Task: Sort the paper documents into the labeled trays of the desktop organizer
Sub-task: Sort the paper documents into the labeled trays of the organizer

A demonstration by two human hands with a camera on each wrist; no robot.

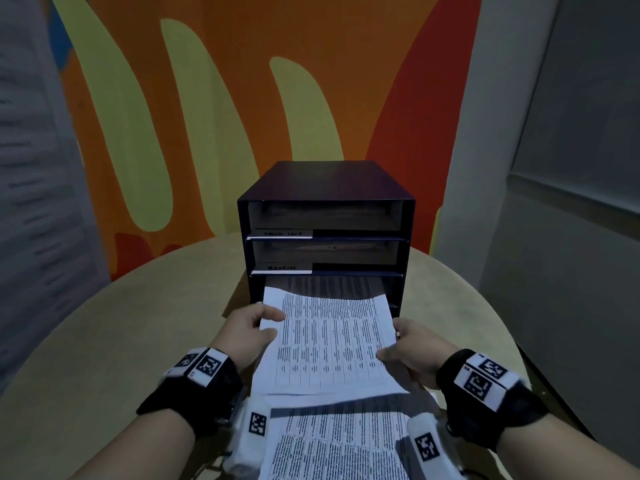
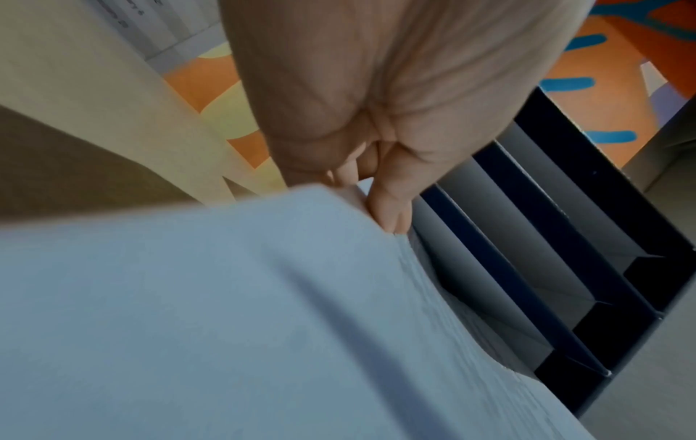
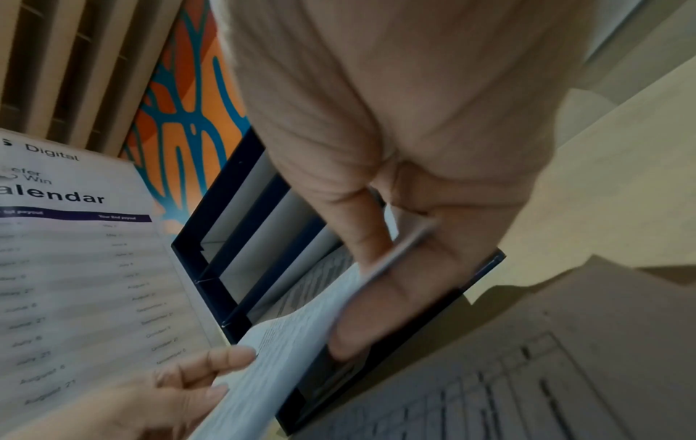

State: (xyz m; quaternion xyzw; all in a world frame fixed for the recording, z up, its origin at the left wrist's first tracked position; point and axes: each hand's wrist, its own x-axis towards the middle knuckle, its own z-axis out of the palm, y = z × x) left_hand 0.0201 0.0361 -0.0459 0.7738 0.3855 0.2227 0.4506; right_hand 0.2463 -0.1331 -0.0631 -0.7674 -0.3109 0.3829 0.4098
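A printed sheet (image 1: 329, 337), covered with rows and columns of small text, is held level in front of the dark organizer (image 1: 325, 216), with its far edge pushed into the lowest of the three visible trays (image 1: 393, 289) and its near part still out over the table. The sheet is pinched at its left edge by the left hand (image 1: 247, 329), the thumb lying on top and the fingers tucked beneath; in the left wrist view the fingertips (image 2: 391, 214) are seen pressed against the paper's underside. The right edge is pinched by the right hand (image 1: 414, 351), thumb above and fingers below, as the right wrist view also shows. The two upper trays are seen to be open at the front, each fitted with a pale label strip (image 1: 282, 233) at its left; the lettering is too blurred to be read. Nearer the person, a stack of further printed papers (image 1: 339, 441) is laid flat on the round beige table (image 1: 104, 341), just below the held sheet. Black wrist straps with white coded markers (image 1: 207, 365) are worn on both wrists. Behind the organizer a wall painted in orange, yellow and red (image 1: 242, 81) is seen. In the right wrist view a printed calendar page (image 3: 75, 268) is visible at the left.
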